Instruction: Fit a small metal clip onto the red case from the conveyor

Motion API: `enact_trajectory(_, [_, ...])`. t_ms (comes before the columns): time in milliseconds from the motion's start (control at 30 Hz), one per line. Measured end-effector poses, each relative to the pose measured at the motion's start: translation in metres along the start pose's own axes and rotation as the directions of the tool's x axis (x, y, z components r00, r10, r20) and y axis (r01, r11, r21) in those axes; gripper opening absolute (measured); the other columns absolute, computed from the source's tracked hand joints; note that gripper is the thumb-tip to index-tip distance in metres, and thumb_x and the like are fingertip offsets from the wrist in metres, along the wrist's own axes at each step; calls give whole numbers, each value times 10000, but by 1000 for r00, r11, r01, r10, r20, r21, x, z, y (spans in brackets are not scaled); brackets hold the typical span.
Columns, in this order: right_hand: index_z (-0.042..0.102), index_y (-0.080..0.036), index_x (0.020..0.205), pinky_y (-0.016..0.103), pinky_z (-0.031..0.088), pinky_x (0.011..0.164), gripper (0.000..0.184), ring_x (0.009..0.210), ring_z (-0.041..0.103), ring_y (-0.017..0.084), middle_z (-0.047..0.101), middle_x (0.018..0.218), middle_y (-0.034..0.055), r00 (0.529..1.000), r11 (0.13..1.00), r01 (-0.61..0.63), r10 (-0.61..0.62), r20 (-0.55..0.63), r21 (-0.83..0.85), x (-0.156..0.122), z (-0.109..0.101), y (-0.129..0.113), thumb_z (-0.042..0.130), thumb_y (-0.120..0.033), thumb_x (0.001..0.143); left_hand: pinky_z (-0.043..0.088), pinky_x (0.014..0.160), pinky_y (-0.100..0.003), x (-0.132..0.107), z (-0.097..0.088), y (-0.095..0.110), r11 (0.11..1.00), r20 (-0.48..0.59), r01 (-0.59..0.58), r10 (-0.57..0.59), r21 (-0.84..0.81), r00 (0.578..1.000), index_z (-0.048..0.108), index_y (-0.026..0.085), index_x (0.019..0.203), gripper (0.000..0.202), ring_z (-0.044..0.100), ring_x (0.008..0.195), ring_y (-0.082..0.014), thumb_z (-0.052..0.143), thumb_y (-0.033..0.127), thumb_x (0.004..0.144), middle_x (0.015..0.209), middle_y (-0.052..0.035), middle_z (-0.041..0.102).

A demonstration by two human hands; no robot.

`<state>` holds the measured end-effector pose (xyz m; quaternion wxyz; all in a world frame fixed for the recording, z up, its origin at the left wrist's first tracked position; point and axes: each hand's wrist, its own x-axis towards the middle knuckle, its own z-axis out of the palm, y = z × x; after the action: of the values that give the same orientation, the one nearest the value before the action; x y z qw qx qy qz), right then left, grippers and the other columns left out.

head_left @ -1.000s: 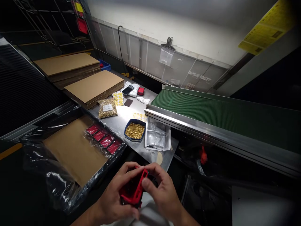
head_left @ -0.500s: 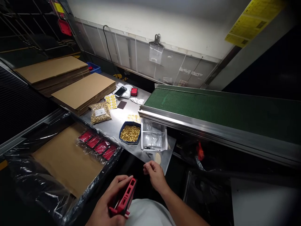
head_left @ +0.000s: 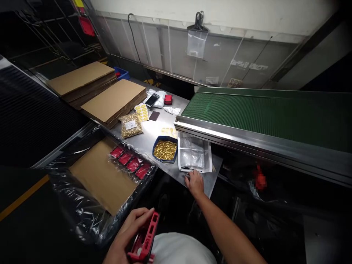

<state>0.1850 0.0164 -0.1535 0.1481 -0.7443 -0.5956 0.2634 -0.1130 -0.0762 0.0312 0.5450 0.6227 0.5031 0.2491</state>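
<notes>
My left hand [head_left: 128,234] is closed around a red plastic housing [head_left: 150,234] with rectangular cutouts along its edge, held upright low in front of me. My right hand [head_left: 195,184] is at the front edge of the metal table, just below a white divided tray [head_left: 209,161] of clear plastic bags. Its fingers are curled at a small dark tool [head_left: 186,175], mostly hidden by the fingertips. A black pen [head_left: 187,168] lies along the tray's front. Left of the tray stands a blue bin [head_left: 156,157] full of small gold-coloured metal parts [head_left: 165,150].
A box lined with clear plastic [head_left: 90,227] holds several red parts [head_left: 134,165] on cardboard. Cardboard stacks [head_left: 115,99] and a bag of gold parts [head_left: 132,125] lie behind. A green conveyor [head_left: 233,113] runs right. A phone [head_left: 152,99] rests at the table's back.
My right hand has moved forward to the table's front edge, onto the small tool lying there. My left hand still holds the red housing. The view has shifted left and down.
</notes>
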Motion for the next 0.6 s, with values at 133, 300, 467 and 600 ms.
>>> enact_trajectory(133, [609,-129,902,402,394,934,104,1022,511,272,564,1017,126,998,993,56,-58,18,108,-16,-14,-20,593,-201,828,479,998,-431,10,-5,16,990,55,-141,141,-17,988,471,348,1416,924,487,1170,-380,752,743,629,1343,-106,384])
enact_trajectory(300, [570,-179,998,243,476,707,234,763,566,132,596,879,23,990,929,101,-130,58,355,-57,-62,-70,467,-386,961,488,986,-357,19,-3,53,964,-4,-232,235,129,972,447,360,1423,805,464,1217,-340,801,337,701,1345,-87,373])
enact_trajectory(467, [646,-226,1057,236,477,709,246,792,563,129,591,896,31,992,682,102,-124,-23,724,-94,-140,-118,589,-418,913,406,1087,-449,28,3,68,917,-14,-366,373,160,928,452,334,1426,886,460,1242,-372,757,167,611,1338,-94,410])
enact_trajectory(600, [614,-246,1133,211,491,596,385,684,565,118,604,822,24,996,485,23,-86,22,874,-112,-187,-140,754,-353,791,329,1130,-533,36,6,75,884,-12,-463,465,73,885,468,309,1427,860,489,1207,-386,728,169,619,1335,-109,438])
